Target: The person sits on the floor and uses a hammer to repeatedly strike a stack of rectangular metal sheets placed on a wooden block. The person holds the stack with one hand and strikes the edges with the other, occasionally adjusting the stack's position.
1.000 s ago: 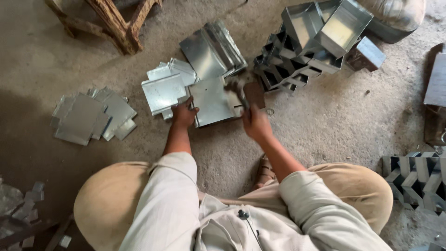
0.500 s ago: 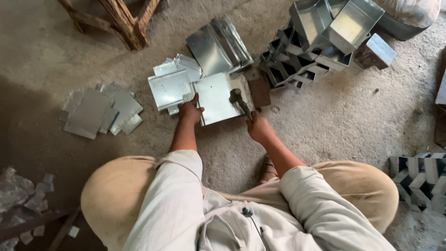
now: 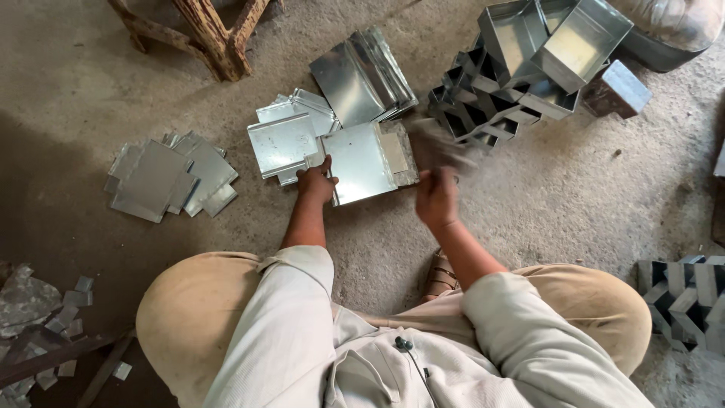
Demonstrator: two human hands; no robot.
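Sheet-metal piece [image 3: 362, 162], flat, shiny and roughly square with a folded edge, lies on the gritty concrete floor [image 3: 574, 196]. Left hand [image 3: 316, 181] presses its near corner, fingers spread flat. Right hand [image 3: 436, 198] is closed around a blurred tool [image 3: 442, 147] raised beside it. Open rectangular metal trays [image 3: 559, 45] sit stacked beyond.

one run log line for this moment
left hand: pressing flat silver metal sheet on floor | right hand: gripping blurred hammer, raised
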